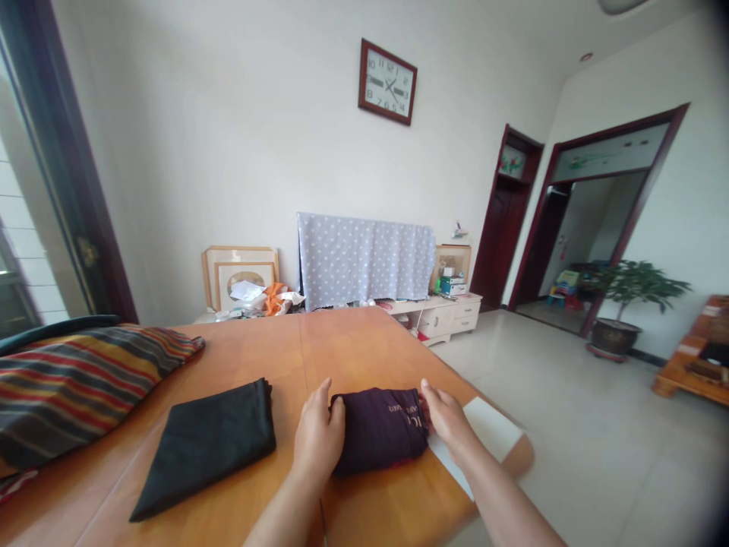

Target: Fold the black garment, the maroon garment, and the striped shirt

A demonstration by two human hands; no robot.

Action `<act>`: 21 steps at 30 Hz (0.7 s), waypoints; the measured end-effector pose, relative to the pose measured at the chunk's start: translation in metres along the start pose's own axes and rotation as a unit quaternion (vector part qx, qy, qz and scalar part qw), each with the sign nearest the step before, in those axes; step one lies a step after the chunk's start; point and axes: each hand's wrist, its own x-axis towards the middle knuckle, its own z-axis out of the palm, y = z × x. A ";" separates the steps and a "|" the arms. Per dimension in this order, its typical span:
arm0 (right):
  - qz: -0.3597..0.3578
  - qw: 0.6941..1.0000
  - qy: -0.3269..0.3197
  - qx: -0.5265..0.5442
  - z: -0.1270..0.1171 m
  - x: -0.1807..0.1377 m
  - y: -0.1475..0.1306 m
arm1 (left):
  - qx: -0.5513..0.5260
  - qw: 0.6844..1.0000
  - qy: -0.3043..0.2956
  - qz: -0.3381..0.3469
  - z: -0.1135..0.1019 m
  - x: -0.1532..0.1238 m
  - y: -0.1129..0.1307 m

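Note:
A folded dark purple garment (pixel 379 429) with pale lettering lies near the front of an orange wooden table (pixel 353 342). My left hand (pixel 319 437) rests on its left edge, fingers together and curled over the cloth. My right hand (pixel 447 416) presses on its right edge, fingers bent down onto the fabric. A folded black garment (pixel 210 444) lies flat to the left, untouched.
A striped cushion (pixel 74 384) lies at the table's left. A white sheet (pixel 484 429) sits under my right forearm at the table's right edge. Beyond are a cloth-covered TV (pixel 364 258) on a low cabinet, picture frames, a potted plant (pixel 629 300) and tiled floor.

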 end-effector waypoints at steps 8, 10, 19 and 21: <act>-0.089 0.987 -0.021 -0.133 0.012 -0.008 -0.002 | 0.155 0.965 -0.117 0.175 -0.007 -0.019 0.029; -0.115 0.983 -0.019 -0.143 0.018 -0.005 -0.003 | 0.185 0.961 -0.136 0.156 -0.006 -0.019 0.028; -0.117 0.986 -0.028 -0.118 0.019 0.024 0.013 | 0.229 0.954 -0.152 0.121 -0.004 -0.018 0.022; -0.115 0.987 -0.042 -0.105 0.021 0.024 0.014 | 0.226 0.955 -0.146 0.122 -0.003 -0.020 0.025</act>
